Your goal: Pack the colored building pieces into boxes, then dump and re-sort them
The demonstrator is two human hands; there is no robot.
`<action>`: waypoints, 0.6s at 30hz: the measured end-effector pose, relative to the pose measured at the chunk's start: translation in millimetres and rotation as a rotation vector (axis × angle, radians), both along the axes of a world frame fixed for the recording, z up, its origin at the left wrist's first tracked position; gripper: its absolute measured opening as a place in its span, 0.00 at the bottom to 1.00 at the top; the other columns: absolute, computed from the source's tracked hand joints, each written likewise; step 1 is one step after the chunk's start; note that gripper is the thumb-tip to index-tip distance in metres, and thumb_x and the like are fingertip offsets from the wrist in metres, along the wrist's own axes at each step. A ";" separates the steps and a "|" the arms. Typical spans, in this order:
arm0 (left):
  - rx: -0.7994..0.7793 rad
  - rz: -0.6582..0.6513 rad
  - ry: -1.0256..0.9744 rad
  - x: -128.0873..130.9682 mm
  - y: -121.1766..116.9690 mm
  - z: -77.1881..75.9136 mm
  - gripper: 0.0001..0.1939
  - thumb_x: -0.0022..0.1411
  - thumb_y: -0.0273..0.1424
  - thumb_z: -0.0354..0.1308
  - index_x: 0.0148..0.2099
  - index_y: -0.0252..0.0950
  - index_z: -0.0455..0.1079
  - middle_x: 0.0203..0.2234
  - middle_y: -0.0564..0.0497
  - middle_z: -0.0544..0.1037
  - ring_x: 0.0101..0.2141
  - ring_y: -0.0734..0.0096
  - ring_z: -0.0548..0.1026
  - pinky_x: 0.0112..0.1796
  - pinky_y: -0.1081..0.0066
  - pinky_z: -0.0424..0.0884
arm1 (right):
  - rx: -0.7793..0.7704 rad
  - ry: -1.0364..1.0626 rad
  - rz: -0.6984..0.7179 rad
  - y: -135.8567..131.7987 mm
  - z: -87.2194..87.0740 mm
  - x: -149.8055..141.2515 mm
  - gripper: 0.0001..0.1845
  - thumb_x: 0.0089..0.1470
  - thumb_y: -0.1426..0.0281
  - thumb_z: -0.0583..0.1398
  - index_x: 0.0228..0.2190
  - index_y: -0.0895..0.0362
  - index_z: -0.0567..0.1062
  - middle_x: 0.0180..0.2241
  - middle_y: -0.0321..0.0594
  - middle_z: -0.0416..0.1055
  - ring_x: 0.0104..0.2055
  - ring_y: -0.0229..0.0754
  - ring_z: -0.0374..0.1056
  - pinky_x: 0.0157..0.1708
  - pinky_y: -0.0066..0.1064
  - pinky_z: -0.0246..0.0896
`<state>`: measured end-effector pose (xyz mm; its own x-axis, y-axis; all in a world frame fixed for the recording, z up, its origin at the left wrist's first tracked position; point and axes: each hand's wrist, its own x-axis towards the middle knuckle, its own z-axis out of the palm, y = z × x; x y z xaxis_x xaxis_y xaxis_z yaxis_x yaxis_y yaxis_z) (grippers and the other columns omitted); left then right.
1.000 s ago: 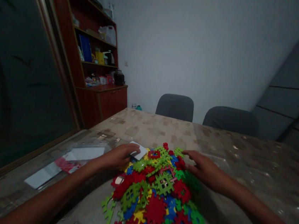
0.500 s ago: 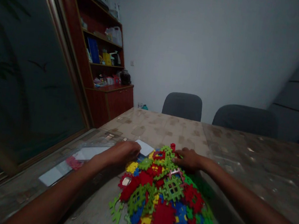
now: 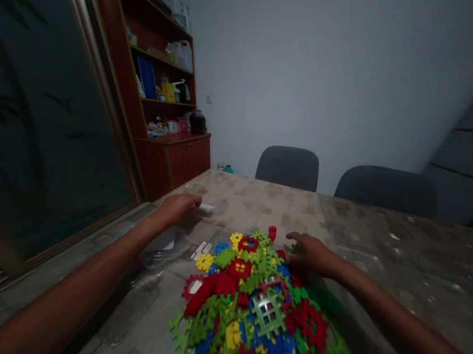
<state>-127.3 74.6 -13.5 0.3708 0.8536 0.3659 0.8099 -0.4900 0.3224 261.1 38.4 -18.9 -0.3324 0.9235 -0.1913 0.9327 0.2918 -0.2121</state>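
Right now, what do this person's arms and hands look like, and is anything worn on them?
The left forearm and right forearm are bare, with no sleeve, watch or bracelet showing. The left hand and right hand are ungloved. It is too dim to tell about rings.

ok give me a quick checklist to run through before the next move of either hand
1. Left hand apart from the pile of plastic pieces: ok, it is off the far left side.
2. Left grip firm on the white item: cannot tell, fingertips meet its near end.
3. Right hand apart from the pile: not ok, it is at the far right edge.
4. Right grip free of pieces: cannot tell, green shows behind the fingers.
5. Whole pile in view: not ok, the frame cuts its near side.
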 end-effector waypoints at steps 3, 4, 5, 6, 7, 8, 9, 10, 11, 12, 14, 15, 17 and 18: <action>-0.076 0.051 0.060 -7.0 0.8 -3.2 0.08 0.62 0.26 0.53 0.35 0.32 0.73 0.28 0.50 0.80 0.28 0.67 0.75 0.31 0.72 0.68 | -0.033 0.065 0.045 -8.1 3.2 -5.4 0.25 0.53 0.72 0.61 0.54 0.57 0.74 0.45 0.48 0.78 0.45 0.48 0.74 0.45 0.34 0.65; -0.104 0.053 0.071 -6.3 0.5 -3.5 0.07 0.61 0.27 0.55 0.35 0.32 0.74 0.28 0.48 0.81 0.28 0.64 0.76 0.32 0.70 0.69 | -0.031 0.081 0.064 -13.3 4.7 -7.8 0.23 0.53 0.73 0.61 0.51 0.57 0.76 0.43 0.47 0.78 0.44 0.48 0.74 0.45 0.34 0.65; -0.126 0.041 0.072 -3.9 -0.6 -3.5 0.07 0.61 0.27 0.56 0.36 0.32 0.75 0.30 0.46 0.81 0.29 0.62 0.77 0.33 0.68 0.71 | -0.023 0.097 0.084 -19.7 6.7 -10.2 0.21 0.52 0.75 0.60 0.49 0.58 0.78 0.43 0.48 0.78 0.45 0.49 0.73 0.46 0.35 0.65; -0.136 0.021 0.063 0.1 -3.0 -3.2 0.08 0.61 0.28 0.57 0.38 0.32 0.76 0.33 0.43 0.82 0.32 0.58 0.78 0.35 0.64 0.72 | -0.015 0.117 0.107 -27.5 9.1 -12.2 0.20 0.52 0.76 0.60 0.48 0.57 0.78 0.44 0.48 0.78 0.46 0.49 0.73 0.47 0.36 0.64; -0.140 0.001 0.053 5.7 -7.3 -2.6 0.09 0.62 0.29 0.57 0.42 0.33 0.76 0.38 0.42 0.82 0.36 0.55 0.78 0.39 0.61 0.73 | -0.014 0.139 0.133 -36.7 11.9 -13.7 0.20 0.52 0.76 0.60 0.48 0.57 0.78 0.45 0.47 0.77 0.47 0.49 0.72 0.48 0.36 0.64; -0.141 -0.029 0.043 12.4 -13.9 -1.8 0.11 0.63 0.30 0.56 0.45 0.33 0.76 0.42 0.41 0.82 0.41 0.53 0.78 0.44 0.59 0.73 | -0.021 0.166 0.161 -47.2 15.0 -14.2 0.20 0.53 0.75 0.60 0.48 0.56 0.78 0.46 0.46 0.77 0.47 0.48 0.72 0.48 0.35 0.64; -0.140 -0.070 0.031 19.9 -23.0 -0.9 0.13 0.65 0.31 0.56 0.49 0.35 0.75 0.47 0.41 0.80 0.46 0.52 0.77 0.48 0.57 0.71 | -0.030 0.198 0.187 -59.1 17.8 -13.7 0.19 0.55 0.73 0.60 0.49 0.55 0.78 0.46 0.45 0.77 0.47 0.47 0.72 0.48 0.34 0.65; -0.148 -0.124 0.020 27.5 -34.6 0.0 0.14 0.67 0.33 0.55 0.53 0.38 0.73 0.51 0.42 0.78 0.50 0.53 0.75 0.53 0.56 0.68 | -0.031 0.231 0.208 -72.1 19.8 -11.9 0.18 0.57 0.71 0.60 0.49 0.54 0.77 0.47 0.44 0.77 0.47 0.46 0.72 0.48 0.34 0.66; -0.165 -0.216 0.002 34.9 -48.3 0.8 0.16 0.68 0.35 0.55 0.57 0.40 0.71 0.55 0.43 0.76 0.54 0.54 0.73 0.56 0.56 0.66 | -0.013 0.259 0.229 -85.9 20.2 -8.7 0.19 0.57 0.69 0.61 0.50 0.53 0.77 0.48 0.45 0.77 0.48 0.47 0.72 0.48 0.35 0.67; -0.190 -0.321 -0.017 41.5 -63.6 1.2 0.19 0.69 0.37 0.56 0.61 0.43 0.67 0.58 0.45 0.73 0.57 0.55 0.71 0.58 0.55 0.64 | 0.025 0.276 0.252 -100.2 18.3 -4.3 0.20 0.57 0.68 0.62 0.52 0.52 0.76 0.50 0.46 0.76 0.50 0.49 0.72 0.49 0.38 0.67; -0.291 -0.486 0.002 51.6 -96.2 0.1 0.33 0.65 0.44 0.61 0.68 0.48 0.56 0.66 0.47 0.62 0.63 0.52 0.63 0.61 0.53 0.60 | 0.161 0.255 0.327 -128.2 5.0 7.6 0.31 0.53 0.66 0.66 0.58 0.49 0.71 0.56 0.49 0.71 0.55 0.56 0.69 0.51 0.44 0.68; -0.327 -0.532 0.025 55.1 -111.8 -1.8 0.44 0.59 0.49 0.65 0.71 0.50 0.49 0.68 0.46 0.57 0.65 0.48 0.59 0.62 0.51 0.58 | 0.244 0.218 0.375 -140.7 -6.8 14.1 0.38 0.51 0.65 0.67 0.62 0.47 0.66 0.60 0.49 0.68 0.57 0.58 0.68 0.50 0.46 0.69; -0.351 -0.619 0.078 60.6 -138.1 -7.8 0.57 0.51 0.54 0.69 0.73 0.51 0.40 0.71 0.45 0.49 0.68 0.42 0.51 0.64 0.46 0.54 | 0.458 0.154 0.474 -160.5 -38.6 25.9 0.43 0.53 0.63 0.66 0.66 0.40 0.57 0.59 0.46 0.69 0.54 0.59 0.70 0.42 0.44 0.73; -0.351 -0.649 0.114 63.3 -147.8 -11.7 0.59 0.49 0.55 0.69 0.74 0.52 0.39 0.72 0.45 0.46 0.68 0.40 0.47 0.64 0.42 0.51 | 0.598 0.121 0.476 -167.3 -56.1 30.0 0.43 0.55 0.65 0.65 0.67 0.37 0.55 0.57 0.44 0.72 0.51 0.59 0.73 0.37 0.43 0.74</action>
